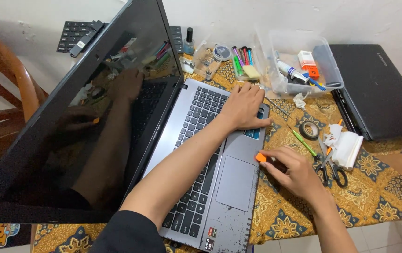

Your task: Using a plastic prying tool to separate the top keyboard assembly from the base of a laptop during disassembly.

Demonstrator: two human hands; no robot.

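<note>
Right hand [294, 173] grip pinches an orange pick [260, 157] at the laptop [229, 187] edge.

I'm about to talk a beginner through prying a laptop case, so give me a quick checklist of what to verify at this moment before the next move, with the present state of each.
1. Left hand steadies the grey laptop: ok, it presses flat on the palm rest's far corner.
2. Orange pick at the case edge: ok, the right hand pinches it against the laptop's side.
3. Pick tip seated in the seam: cannot tell, too small to see.
4. Screen dark: ok, black, only reflections.
5. Lid opened out of the way: ok, it stands open.
6. Scissors and green screwdriver apart from the working hand: not ok, they lie just beside it on the patterned cloth.
</note>
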